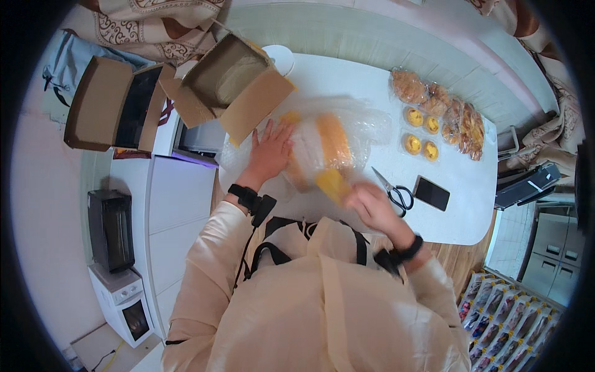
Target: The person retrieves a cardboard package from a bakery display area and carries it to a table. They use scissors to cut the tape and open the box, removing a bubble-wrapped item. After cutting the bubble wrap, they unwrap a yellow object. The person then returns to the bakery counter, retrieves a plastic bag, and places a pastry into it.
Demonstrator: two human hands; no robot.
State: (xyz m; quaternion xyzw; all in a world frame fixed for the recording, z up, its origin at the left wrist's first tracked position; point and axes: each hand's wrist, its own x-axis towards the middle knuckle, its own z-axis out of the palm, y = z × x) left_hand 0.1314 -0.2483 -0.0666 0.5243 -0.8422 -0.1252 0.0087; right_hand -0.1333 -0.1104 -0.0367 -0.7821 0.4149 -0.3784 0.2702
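On the white table lies a bundle in clear bubble wrap (367,125), with an orange-yellow band (333,142) across it. My left hand (272,149) rests flat on the left side of the wrap, fingers spread, near another yellow patch. Blurred by motion, my right hand (369,204) grips the end of a yellow strip (333,185), which looks like packing tape, at the near side of the bundle. Scissors (394,193) with black handles lie partly spread just right of that hand. A dark smartphone (432,192) is beside them.
An open cardboard box (258,107) stands at the table's back left, near a round white object (280,59). Another open carton (100,102) is farther left. Bagged bread (409,87) and packed egg tarts (413,144) line the back right of the white table (469,228).
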